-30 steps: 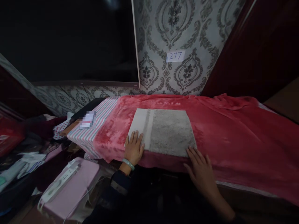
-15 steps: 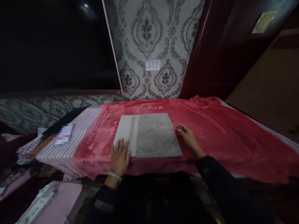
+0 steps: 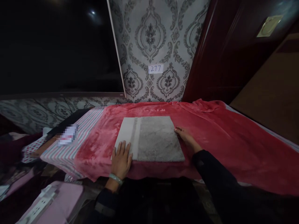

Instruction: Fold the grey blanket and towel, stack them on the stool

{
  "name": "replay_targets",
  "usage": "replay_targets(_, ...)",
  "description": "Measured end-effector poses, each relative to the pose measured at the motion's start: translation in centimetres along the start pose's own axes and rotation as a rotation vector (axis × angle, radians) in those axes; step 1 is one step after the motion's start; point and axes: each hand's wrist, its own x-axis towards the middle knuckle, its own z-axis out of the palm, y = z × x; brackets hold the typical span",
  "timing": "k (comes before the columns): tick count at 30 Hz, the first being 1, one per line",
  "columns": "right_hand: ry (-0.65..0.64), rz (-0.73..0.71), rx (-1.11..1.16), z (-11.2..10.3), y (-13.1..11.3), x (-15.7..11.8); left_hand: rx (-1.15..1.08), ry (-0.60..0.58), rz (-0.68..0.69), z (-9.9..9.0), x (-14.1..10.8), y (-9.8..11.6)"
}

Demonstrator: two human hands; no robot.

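A folded grey towel (image 3: 158, 140) with a pale band along its left part lies flat on a red plush blanket (image 3: 217, 146). Spread over the towel's front left corner is my left hand (image 3: 121, 160), palm down, fingers extended, a light bangle at its wrist. My right hand (image 3: 184, 135) rests at the towel's right edge, its outstretched fingertips touching or very close to the side. Its thumb is hard to make out.
Beneath the blanket a striped cloth (image 3: 63, 155) shows at the left, bearing a blurred-out white item (image 3: 67, 135). Behind stand a dark television (image 3: 58, 46) and a patterned wall with a "277" label (image 3: 155, 68). A power strip (image 3: 38, 207) lies lower left on a pink surface (image 3: 67, 199).
My right hand has moved left to the towel's right edge. My left hand stays on the front left corner. The whole view has shifted slightly.
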Motion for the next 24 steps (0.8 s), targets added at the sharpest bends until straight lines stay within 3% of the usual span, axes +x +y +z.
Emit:
replay_targets(12, -0.095, 0.116, 0.003, 1.0, -1.5, -0.4, 0.016, 0.01, 0.024, 0.0, -0.1, -0.1)
replay_targets(24, -0.046, 0.012, -0.016, 1.0, -0.6, -0.5, 0.007, -0.029, -0.012, -0.4, -0.2, 0.4)
